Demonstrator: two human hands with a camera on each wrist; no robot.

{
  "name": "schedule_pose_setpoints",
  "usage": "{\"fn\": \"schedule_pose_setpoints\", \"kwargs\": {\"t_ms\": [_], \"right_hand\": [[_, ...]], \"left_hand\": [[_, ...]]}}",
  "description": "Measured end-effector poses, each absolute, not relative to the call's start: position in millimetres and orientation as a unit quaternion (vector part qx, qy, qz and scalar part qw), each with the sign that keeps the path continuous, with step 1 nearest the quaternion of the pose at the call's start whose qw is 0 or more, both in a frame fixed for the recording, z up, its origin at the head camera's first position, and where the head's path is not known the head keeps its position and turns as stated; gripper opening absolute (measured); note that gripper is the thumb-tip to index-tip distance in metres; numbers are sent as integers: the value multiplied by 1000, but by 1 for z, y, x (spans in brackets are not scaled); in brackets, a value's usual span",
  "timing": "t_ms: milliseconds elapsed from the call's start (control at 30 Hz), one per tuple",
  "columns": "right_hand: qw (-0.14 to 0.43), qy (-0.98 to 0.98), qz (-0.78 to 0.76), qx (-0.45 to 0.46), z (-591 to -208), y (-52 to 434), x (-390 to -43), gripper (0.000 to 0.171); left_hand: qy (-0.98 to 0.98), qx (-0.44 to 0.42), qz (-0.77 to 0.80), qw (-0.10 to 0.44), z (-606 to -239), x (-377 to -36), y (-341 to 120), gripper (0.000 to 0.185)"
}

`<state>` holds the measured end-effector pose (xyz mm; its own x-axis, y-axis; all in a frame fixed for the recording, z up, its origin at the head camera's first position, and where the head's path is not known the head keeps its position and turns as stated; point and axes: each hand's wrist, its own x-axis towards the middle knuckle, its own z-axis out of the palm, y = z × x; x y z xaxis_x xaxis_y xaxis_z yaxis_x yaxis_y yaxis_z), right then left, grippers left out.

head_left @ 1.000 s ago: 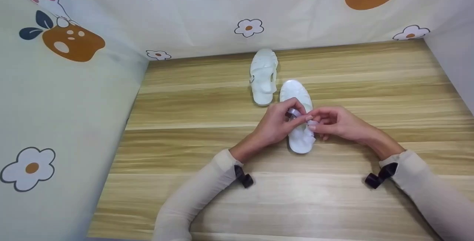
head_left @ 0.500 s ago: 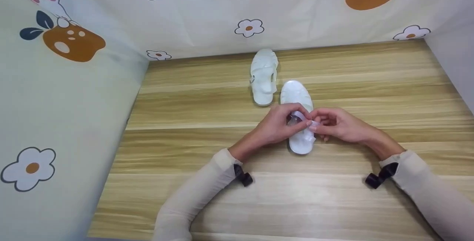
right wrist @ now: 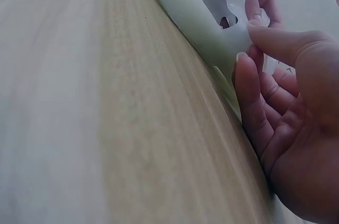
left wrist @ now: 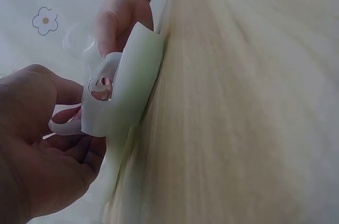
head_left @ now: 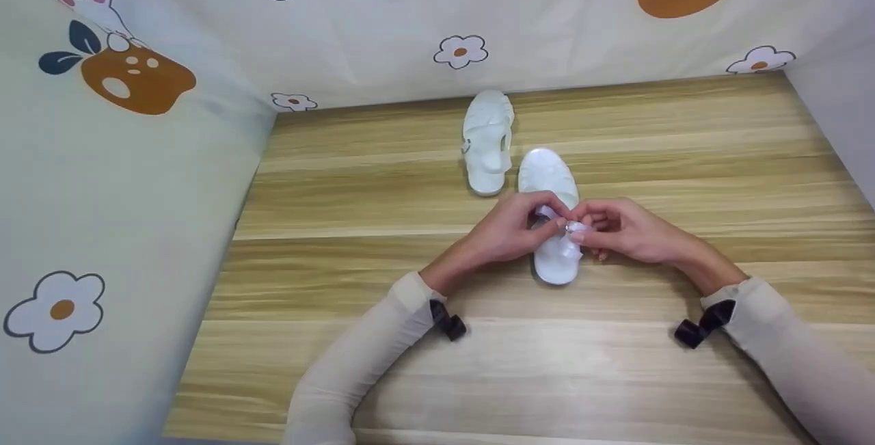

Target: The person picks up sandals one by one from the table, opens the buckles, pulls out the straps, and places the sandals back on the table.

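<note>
Left hand (head_left: 509, 230) drawn slightly back, over nearer sandal (head_left: 556, 268).

Angles left forearm (head_left: 379, 332) and right forearm (head_left: 779, 346) forward and inward. Holds left hand (head_left: 516, 230) close to right hand (head_left: 625, 230) at the fingertips, pinching with 2 thumbs and curled index fingers.

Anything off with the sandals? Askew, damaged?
Just staggered: the far white sandal sits beyond and left of the near white sandal, partly hidden by the left hand and right hand. No spill or damage visible.
</note>
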<state>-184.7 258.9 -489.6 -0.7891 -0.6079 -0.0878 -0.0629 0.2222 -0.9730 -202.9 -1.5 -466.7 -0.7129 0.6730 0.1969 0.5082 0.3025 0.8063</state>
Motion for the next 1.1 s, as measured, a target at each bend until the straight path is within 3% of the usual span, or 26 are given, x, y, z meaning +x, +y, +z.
{"fn": "schedule_pose_setpoints", "kwargs": {"t_ms": [233,800,1100], "right_hand": [[240,742,-586,-221,-490,259,-185,24],[243,739,-574,-256,-489,264,-187,30],[243,721,-588,-273,-491,268,-189,31]], "left_hand": [[803,370,459,86,-466,-202,0,13],[789,303,515,140,-466,-201,-1,16],[788,301,520,133,-465,-199,2,14]]}}
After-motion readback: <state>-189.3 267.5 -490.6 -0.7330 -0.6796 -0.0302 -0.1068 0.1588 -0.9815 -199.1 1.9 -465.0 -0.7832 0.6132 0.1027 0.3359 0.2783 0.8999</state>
